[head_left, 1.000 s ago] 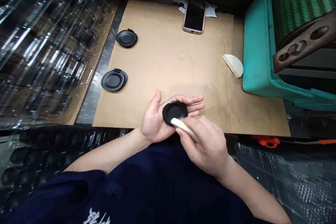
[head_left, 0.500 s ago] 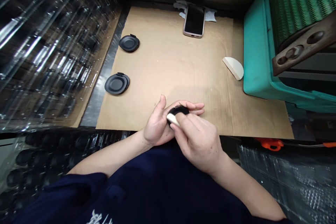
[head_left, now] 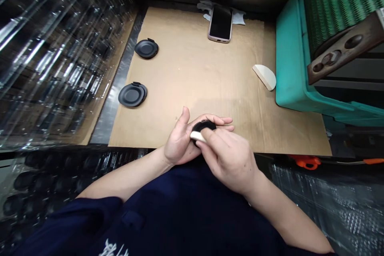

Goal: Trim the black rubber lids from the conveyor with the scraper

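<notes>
**Okay, black round cap (head_left: 204, 126) in my palm, pad on its face**

So my left hand (head_left: 180, 140) is open and palm up, fingers slightly curled and thumb sticking up, with the cap lying across the fingers. My right hand (head_left: 226, 164) is closed in a tight pinch around a cream foam pad (head_left: 197, 136), and the tip of the pad is pressed to the cap's near edge. Just a second ago, the pad lay further across the cap and more of the black face was showing. Now both hands have drawn in, and my right fingers hide most of it.

Both hands are over the front edge of a cardboard sheet (head_left: 192, 68), right above my navy top (head_left: 150, 220). Further up the sheet, two more black caps (head_left: 132, 95) sit flat near the left edge, each with a small tab. Another cream foam piece (head_left: 264, 77), this one half-round, lies over on the right beside a teal plastic crate (head_left: 289, 60). At the far edge, my phone (head_left: 220, 24) in its pale pink case is on a crumpled white cloth (head_left: 237, 18). Stacks of clear plastic trays (head_left: 60, 60) run down the left side.
</notes>
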A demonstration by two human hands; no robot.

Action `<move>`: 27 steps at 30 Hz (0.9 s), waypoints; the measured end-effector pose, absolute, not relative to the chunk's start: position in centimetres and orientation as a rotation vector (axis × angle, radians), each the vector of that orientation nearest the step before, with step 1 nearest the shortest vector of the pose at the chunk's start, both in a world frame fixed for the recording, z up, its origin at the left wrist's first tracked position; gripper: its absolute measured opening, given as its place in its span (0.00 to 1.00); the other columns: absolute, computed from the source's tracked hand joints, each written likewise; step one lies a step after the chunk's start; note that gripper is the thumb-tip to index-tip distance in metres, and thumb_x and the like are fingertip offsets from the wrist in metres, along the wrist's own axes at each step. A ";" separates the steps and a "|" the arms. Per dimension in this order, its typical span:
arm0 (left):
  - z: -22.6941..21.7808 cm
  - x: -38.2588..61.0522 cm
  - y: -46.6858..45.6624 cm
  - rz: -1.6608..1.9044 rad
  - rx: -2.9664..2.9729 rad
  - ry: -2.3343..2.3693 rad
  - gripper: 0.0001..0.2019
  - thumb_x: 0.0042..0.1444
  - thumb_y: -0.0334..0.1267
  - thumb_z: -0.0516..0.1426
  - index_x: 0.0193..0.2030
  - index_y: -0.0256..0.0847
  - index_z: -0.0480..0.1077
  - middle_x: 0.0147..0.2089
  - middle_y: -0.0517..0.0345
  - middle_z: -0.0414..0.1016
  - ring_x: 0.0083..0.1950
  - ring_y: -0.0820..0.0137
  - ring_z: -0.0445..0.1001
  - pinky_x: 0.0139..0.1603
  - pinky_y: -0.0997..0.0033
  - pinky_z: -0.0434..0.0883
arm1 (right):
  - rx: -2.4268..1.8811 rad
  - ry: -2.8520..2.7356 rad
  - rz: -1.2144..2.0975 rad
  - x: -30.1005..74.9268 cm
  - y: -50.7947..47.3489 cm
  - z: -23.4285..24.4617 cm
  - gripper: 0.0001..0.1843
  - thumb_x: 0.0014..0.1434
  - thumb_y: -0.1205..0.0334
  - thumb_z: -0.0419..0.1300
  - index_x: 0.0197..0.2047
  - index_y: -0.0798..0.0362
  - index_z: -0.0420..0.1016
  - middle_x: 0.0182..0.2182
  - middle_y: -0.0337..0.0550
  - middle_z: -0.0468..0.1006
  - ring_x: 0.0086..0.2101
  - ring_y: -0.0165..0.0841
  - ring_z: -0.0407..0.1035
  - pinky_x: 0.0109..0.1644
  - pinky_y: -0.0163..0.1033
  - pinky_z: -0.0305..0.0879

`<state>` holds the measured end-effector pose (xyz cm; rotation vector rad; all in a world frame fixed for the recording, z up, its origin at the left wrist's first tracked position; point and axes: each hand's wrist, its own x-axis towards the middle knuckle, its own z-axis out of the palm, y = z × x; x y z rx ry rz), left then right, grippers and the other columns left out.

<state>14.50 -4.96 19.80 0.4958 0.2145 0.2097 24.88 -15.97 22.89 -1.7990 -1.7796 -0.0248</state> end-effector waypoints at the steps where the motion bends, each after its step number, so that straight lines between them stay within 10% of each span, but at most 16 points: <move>1: 19.8 14.5 -5.0 0.212 0.495 0.215 0.37 0.66 0.67 0.42 0.51 0.35 0.75 0.67 0.38 0.69 0.72 0.45 0.62 0.73 0.44 0.55 | -1.825 -1.735 -0.056 24.9 -15.9 22.8 0.11 0.71 0.64 0.54 0.48 0.57 0.76 0.31 0.42 0.78 0.32 0.32 0.73 0.37 0.38 0.67; 9: 19.9 14.6 -5.0 0.279 0.531 0.250 0.38 0.66 0.67 0.39 0.49 0.35 0.75 0.70 0.39 0.65 0.71 0.42 0.64 0.73 0.41 0.56 | -1.719 -1.850 0.026 24.5 -16.4 22.6 0.09 0.69 0.67 0.55 0.47 0.58 0.76 0.29 0.41 0.76 0.29 0.32 0.69 0.35 0.39 0.65; 18: 19.8 14.8 -5.8 0.501 0.522 0.351 0.16 0.69 0.47 0.53 0.48 0.40 0.76 0.70 0.48 0.67 0.74 0.53 0.60 0.76 0.48 0.54 | -1.842 -1.718 -0.056 23.5 -16.6 21.5 0.11 0.70 0.65 0.55 0.52 0.60 0.74 0.30 0.41 0.76 0.29 0.31 0.69 0.33 0.38 0.63; 27: 19.6 14.6 -5.1 0.337 0.416 0.282 0.22 0.72 0.46 0.46 0.59 0.34 0.74 0.73 0.42 0.63 0.75 0.51 0.59 0.77 0.49 0.52 | -1.927 -1.769 -0.164 26.2 -18.1 21.1 0.10 0.69 0.66 0.58 0.50 0.60 0.75 0.28 0.40 0.75 0.28 0.30 0.67 0.34 0.39 0.61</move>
